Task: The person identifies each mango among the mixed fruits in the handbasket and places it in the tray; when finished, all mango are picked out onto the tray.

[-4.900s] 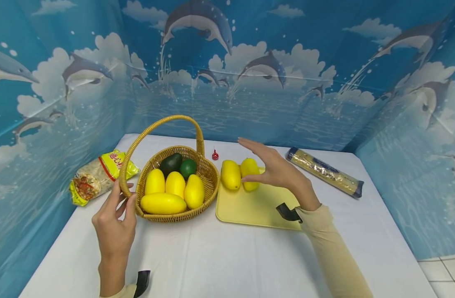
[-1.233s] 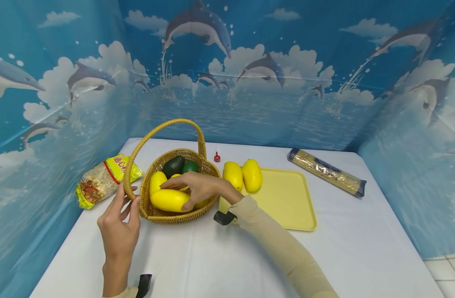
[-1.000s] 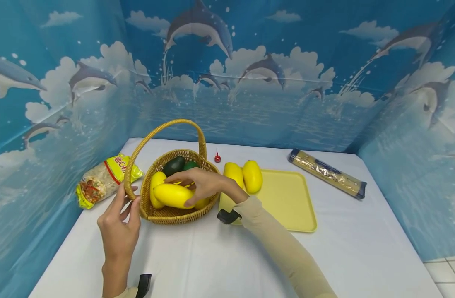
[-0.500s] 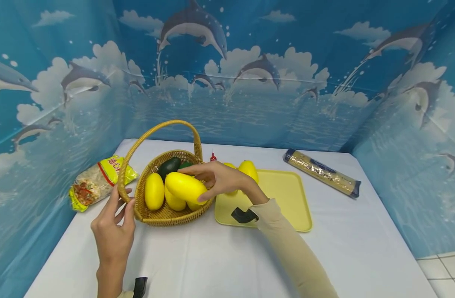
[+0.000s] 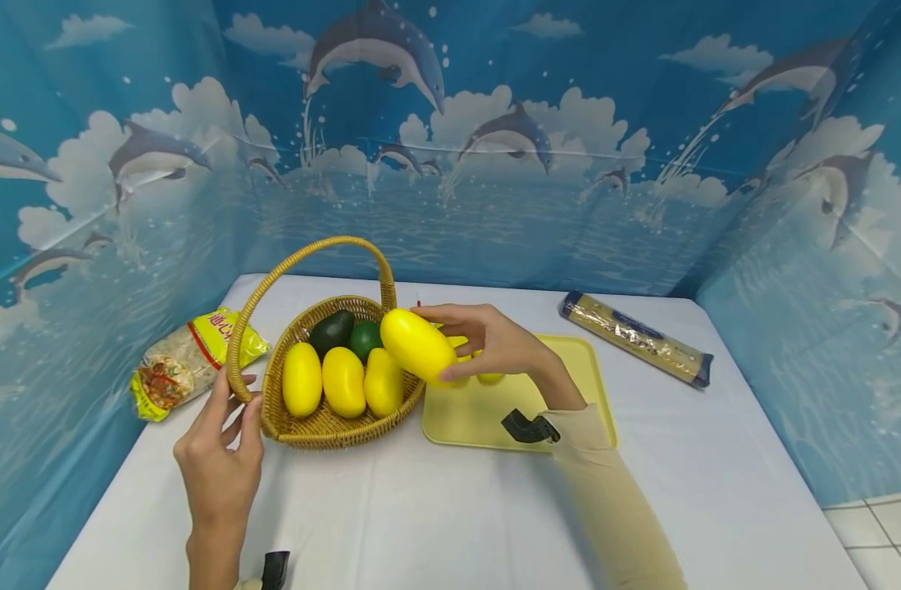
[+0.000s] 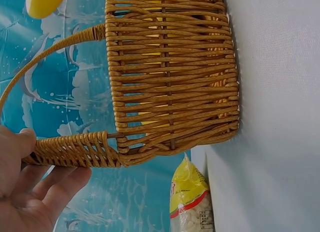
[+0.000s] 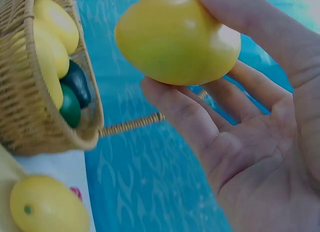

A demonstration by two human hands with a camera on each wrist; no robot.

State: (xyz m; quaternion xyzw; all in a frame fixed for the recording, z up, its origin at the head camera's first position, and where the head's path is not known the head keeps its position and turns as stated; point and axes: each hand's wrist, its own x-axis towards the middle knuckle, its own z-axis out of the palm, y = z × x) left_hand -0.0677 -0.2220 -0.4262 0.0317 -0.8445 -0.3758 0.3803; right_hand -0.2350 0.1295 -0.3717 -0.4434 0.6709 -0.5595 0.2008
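Observation:
In the head view a wicker basket (image 5: 325,440) holds several yellow mangoes (image 5: 343,383) and two dark green fruits (image 5: 332,331). My left hand (image 5: 221,459) pinches the lower left end of its handle (image 5: 238,344); the left wrist view shows the thumb and fingers around the handle (image 6: 75,148). My right hand (image 5: 505,348) grips one yellow mango (image 5: 418,346) in the air, between the basket and the yellow tray (image 5: 487,426). In the right wrist view this mango (image 7: 177,39) sits between thumb and fingertips. More yellow fruit on the tray is mostly hidden behind the right hand.
A bag of food with yellow ends (image 5: 173,369) lies left of the basket. A long gold packet (image 5: 634,338) lies at the back right. Behind the basket a small red thing shows in part (image 7: 76,193). A dolphin-print curtain (image 5: 494,221) surrounds the white table.
My right hand took hold of the front mango in the basket, lifted it and carried it right, past the basket's rim. The left hand keeps its pinch on the handle.

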